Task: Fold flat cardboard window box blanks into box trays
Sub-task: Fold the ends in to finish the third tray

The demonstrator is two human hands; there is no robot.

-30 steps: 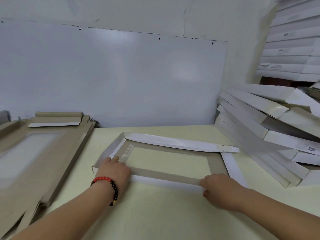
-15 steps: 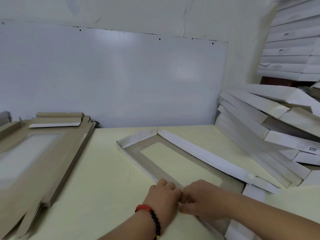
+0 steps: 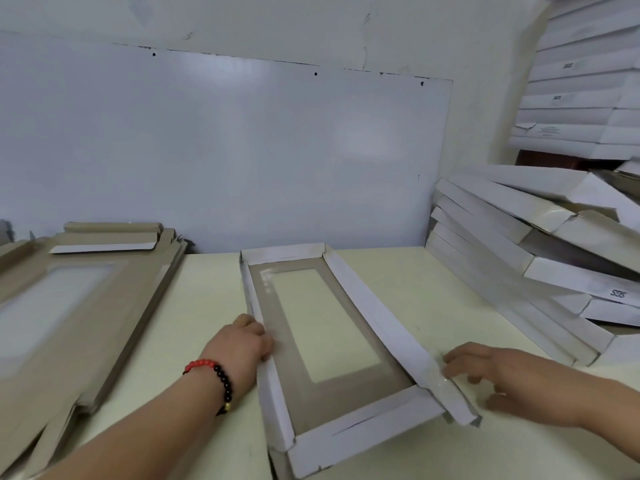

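Observation:
A window box blank (image 3: pixel 349 396), brown inside and white outside, lies lengthwise on the cream table (image 3: pixel 207 306) with its window (image 3: pixel 325 323) showing the table through it. Its far, near and left walls stand up. My left hand (image 3: pixel 242 344), with a red and black bead bracelet, grips the left wall (image 3: pixel 273 396) about halfway along, fingers curled over its top edge. The long right flap (image 3: pixel 374 306) leans outward. My right hand (image 3: pixel 498 375) is spread beside it, fingertips touching the flap near its front end.
A stack of flat brown blanks (image 3: pixel 69 306) covers the table's left side. Folded white boxes (image 3: pixel 519 271) lean in a pile at the right, with more stacked on a shelf (image 3: pixel 581 109) above. A pale board (image 3: pixel 225 150) backs the table.
The blank has been turned from crosswise to lengthwise. My hands, together at its near corner half a second ago, have parted to the left wall and the right flap.

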